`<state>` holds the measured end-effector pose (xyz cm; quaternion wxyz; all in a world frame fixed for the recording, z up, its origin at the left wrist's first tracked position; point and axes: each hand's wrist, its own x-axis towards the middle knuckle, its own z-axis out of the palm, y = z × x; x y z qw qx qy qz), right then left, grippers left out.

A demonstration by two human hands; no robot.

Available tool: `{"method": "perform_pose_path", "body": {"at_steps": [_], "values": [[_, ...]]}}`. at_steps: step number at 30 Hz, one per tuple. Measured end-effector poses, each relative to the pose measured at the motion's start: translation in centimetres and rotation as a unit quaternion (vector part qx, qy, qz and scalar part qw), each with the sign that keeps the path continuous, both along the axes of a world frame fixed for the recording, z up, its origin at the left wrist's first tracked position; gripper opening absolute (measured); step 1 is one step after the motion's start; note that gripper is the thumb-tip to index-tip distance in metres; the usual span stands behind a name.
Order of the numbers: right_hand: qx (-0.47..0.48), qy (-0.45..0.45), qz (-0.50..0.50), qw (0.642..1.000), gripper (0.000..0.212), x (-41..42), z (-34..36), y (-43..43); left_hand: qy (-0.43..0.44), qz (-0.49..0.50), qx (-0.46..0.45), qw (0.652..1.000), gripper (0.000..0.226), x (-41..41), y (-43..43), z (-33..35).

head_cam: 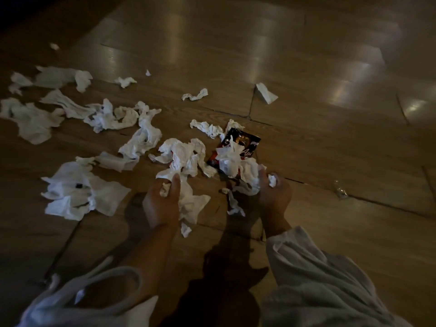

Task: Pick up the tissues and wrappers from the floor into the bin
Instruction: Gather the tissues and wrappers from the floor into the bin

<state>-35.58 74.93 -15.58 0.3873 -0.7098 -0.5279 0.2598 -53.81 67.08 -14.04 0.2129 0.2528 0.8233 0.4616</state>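
Head view: the left hand (160,201) has its fingers (175,185) curled round a crumpled tissue strip (191,204) whose loose end trails down towards the floor (306,67). The right hand (274,197) grips a tissue wad (247,175), its fingers closed tightly into it. The wad overlaps a dark red wrapper (245,140) lying flat just beyond. Loose tissues (101,116) spread to the left and further away, and a flat sheet pile (77,192) lies near the left hand. A clear scrap (341,190) lies to the right, well apart. Glossy floorboards stretch on beyond the litter and to the right.
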Motion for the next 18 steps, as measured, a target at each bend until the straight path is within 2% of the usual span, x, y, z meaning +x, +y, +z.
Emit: {"method": "perform_pose_path", "body": {"at_steps": [2, 5, 9, 13, 16, 18], "values": [[-0.025, 0.000, 0.006, 1.000, 0.035, -1.3, 0.8, 0.1, -0.001, 0.024, -0.015, 1.000, 0.029, 0.1, 1.1, 1.0], [-0.051, 0.033, -0.016, 0.998, 0.041, -2.8, 3.4, 0.2, -0.059, 0.071, 0.010, 0.996, 0.032, 0.4, 2.9, 4.5], [-0.068, 0.080, -0.027, 0.994, 0.041, -4.0, 9.2, -0.3, -0.095, 0.061, 0.020, 0.993, 0.036, -1.0, 3.8, 10.2], [-0.073, 0.131, -0.020, 0.988, 0.041, -5.2, 17.8, -1.7, -0.062, 0.057, -0.039, 0.996, 0.037, -3.0, 1.4, 18.4], [-0.070, 0.161, -0.047, 0.983, 0.040, -6.4, 26.1, -3.0, -0.090, 0.046, -0.022, 0.995, 0.039, -4.0, -1.7, 26.3], [-0.069, 0.179, -0.030, 0.981, 0.043, -7.0, 33.1, -4.0, -0.106, 0.060, -0.010, 0.993, 0.038, -4.3, -3.8, 32.6]]}}
